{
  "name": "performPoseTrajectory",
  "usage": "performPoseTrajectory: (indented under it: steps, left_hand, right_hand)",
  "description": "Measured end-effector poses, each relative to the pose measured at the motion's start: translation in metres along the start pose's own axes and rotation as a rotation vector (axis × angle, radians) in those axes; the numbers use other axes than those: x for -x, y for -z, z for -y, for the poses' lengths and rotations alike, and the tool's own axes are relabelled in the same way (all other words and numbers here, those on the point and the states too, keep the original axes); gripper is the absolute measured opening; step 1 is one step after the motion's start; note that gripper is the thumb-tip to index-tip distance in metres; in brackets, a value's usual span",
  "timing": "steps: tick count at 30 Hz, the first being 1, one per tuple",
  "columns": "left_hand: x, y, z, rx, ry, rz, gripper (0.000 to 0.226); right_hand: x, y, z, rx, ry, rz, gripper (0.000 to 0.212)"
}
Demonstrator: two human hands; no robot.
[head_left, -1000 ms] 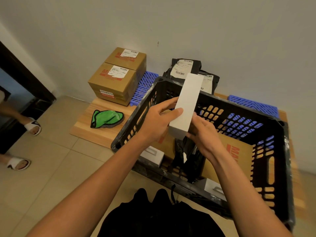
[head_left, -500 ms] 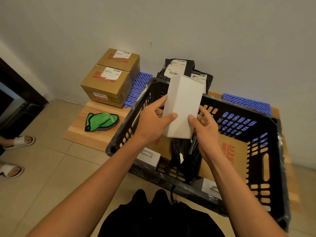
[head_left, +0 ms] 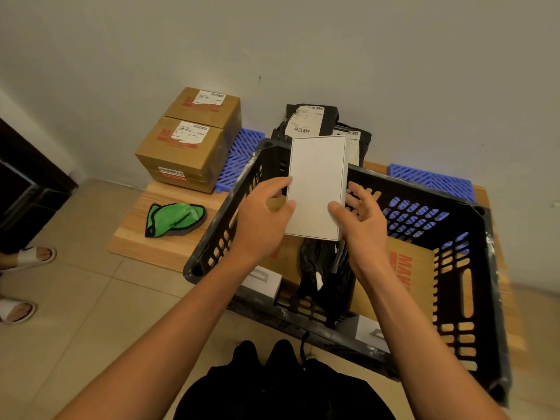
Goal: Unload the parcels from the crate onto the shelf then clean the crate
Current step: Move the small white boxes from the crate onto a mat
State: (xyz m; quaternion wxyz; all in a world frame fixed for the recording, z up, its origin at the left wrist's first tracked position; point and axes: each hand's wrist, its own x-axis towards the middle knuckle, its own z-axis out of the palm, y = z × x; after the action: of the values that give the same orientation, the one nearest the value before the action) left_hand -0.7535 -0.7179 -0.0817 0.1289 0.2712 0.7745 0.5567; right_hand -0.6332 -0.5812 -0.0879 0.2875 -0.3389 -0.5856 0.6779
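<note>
Both hands, left hand (head_left: 266, 213) and right hand (head_left: 362, 216), clasp a white box (head_left: 316, 186) above the crate (head_left: 472, 268); 2 cartons (head_left: 185, 153) shelved left of the crate, several parcels inside, cleaning undone.

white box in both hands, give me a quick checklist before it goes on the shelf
1. Grip on the flat white cardboard box: left hand and right hand pinch its lower edges. Ok.
2. Box lifted above the black plastic crate: ok.
3. Free spot on the wooden shelf board: bare wood by the green cloth. Ok.
4. Stacked brown cardboard boxes stand square: ok.
5. Crate emptied: not ok, black plastic mailer bag and other parcels remain.
6. Box contents fragile: cannot tell.
</note>
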Motion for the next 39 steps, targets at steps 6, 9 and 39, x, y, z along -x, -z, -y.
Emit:
performPoseTrajectory:
  steps: [6,9,39]
  left_hand:
    - [0.006,-0.005,0.0,0.016,0.018,0.313,0.042]
    - [0.006,-0.003,-0.002,0.072,0.049,0.367,0.051]
    - [0.011,0.023,0.003,0.607,0.172,0.512,0.071]
  right_hand:
    - [0.008,-0.007,0.001,0.117,0.165,0.021,0.05]
    - [0.013,-0.013,-0.001,0.097,0.171,0.011,0.033]
    - [0.064,-0.017,-0.007,-0.036,0.005,-0.046,0.064]
